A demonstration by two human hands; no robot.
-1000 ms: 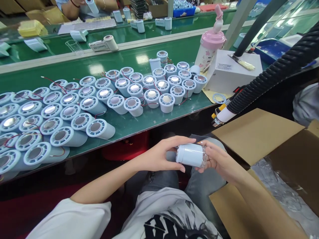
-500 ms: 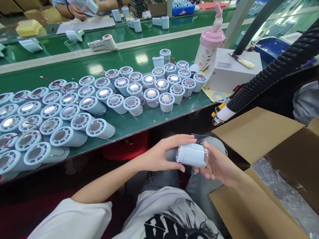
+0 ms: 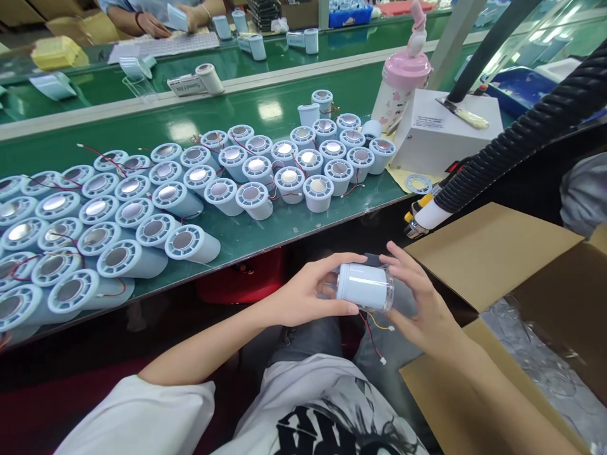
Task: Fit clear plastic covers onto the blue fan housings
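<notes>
Above my lap I hold a light-blue cylinder [image 3: 363, 285] lying on its side in a clear plastic cover [image 3: 389, 291]. My left hand [image 3: 315, 291] is closed round its left end, thumb below and fingers above. At the other end, my right hand [image 3: 424, 300] has its fingertips on the cover's upper edge and its thumb underneath, with the fingers partly spread. Thin red and yellow wires [image 3: 372, 335] with white connectors dangle below the cylinder. Part of its left end is hidden by my left fingers.
Many similar light-blue cylinders [image 3: 192, 243] stand on the green table [image 3: 256, 243]. Rightward are a grey-white box [image 3: 446, 136], a pink-lidded bottle [image 3: 403, 79], a black ribbed hose [image 3: 502, 145] and an open carton [image 3: 493, 253] holding clear plastic pieces [image 3: 531, 360]. A co-worker's hands [image 3: 173, 22] are across the table.
The cylinder has turned slightly, and its wires now hang into view underneath. My right hand has shifted from cupping its right end to fingers above and thumb below.
</notes>
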